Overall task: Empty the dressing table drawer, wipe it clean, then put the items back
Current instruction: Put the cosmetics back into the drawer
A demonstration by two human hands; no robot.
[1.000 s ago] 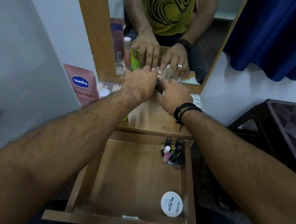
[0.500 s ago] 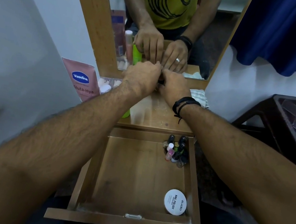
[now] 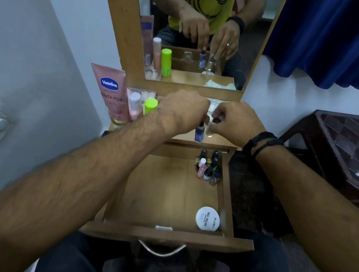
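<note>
Vaseline tube point(image 3: 112, 93): pink, blue logo. Bottle cap point(image 3: 150, 105): lime green. Drawer point(image 3: 165, 194): brown wood grain. Nail polish tin point(image 3: 207, 218): white lid, black lettering. Curtain point(image 3: 340, 36): deep blue. Stool point(image 3: 347, 147): dark brown, diamond lattice. Wristband point(image 3: 259, 143): black.

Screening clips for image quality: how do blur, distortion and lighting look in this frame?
Head view: motion blur smears the left hand and its blue bottle, and the right hand with its clear bottle; wide-angle distortion stretches the forearms and bends the drawer front; lighting dim and even, no harsh glare; the nail polish tin label stays legible.
</note>
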